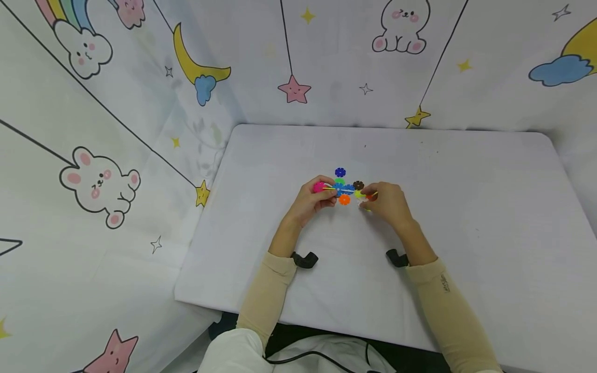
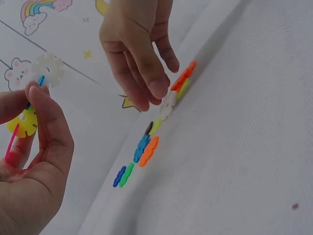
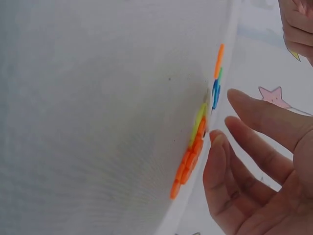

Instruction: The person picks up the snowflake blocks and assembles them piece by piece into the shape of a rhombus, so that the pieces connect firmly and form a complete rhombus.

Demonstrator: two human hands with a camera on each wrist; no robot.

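My left hand (image 1: 310,203) pinches a joined piece of notched plastic snowflake discs above the table. In the left wrist view it includes a yellow disc (image 2: 23,122), a pink disc (image 2: 11,143) seen edge-on, a blue disc (image 2: 41,80) and a whitish disc (image 2: 48,70). Over loose discs to the right hangs my right hand (image 1: 388,203), its fingers apart with nothing between them in the right wrist view. Below its fingers lie orange discs (image 3: 191,159) and a yellow-green disc (image 3: 197,125). A white disc (image 2: 168,105) lies there too.
Other loose discs lie between and beyond the hands: dark blue (image 1: 340,172), brown (image 1: 358,185) and orange (image 1: 344,199). A white cloth covers the table (image 1: 466,207). Its far edge meets a printed curtain (image 1: 336,62). Black wrist mounts (image 1: 305,260) stick out near both cuffs.
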